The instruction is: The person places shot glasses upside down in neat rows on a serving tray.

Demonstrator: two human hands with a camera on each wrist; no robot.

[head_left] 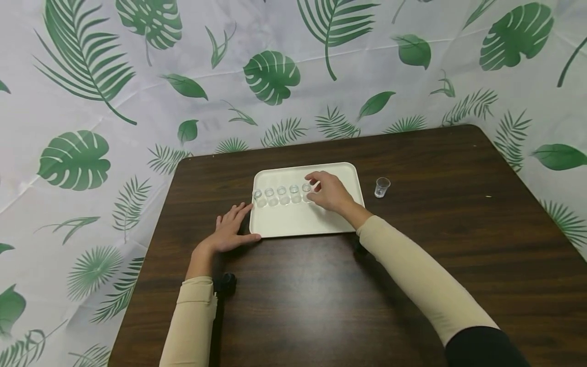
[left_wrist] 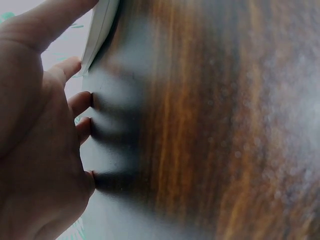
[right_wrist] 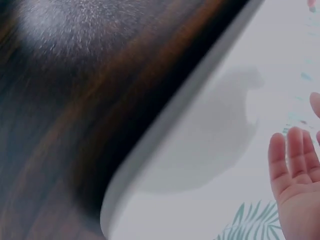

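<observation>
A cream tray (head_left: 284, 224) lies on the table, with small clear plastic cups (head_left: 283, 196) standing in a row on it. My right hand (head_left: 331, 192) is over the tray, at the right-end cup (head_left: 307, 190). Its thumb and index finger are apart beside that cup; whether they touch it cannot be told. In the right wrist view, the right hand (right_wrist: 300, 175) shows only partly, its fingers loosely extended. My left hand (head_left: 229, 230) rests at the tray's left edge, fingers spread. The left wrist view shows the left hand (left_wrist: 40, 125) with thumb and index finger by the tray rim (left_wrist: 102, 30).
Another clear cup (head_left: 381, 187) stands on the dark wood table (head_left: 302, 295), to the right of the tray. A white cloth with green leaf prints (head_left: 220, 81) hangs behind the table.
</observation>
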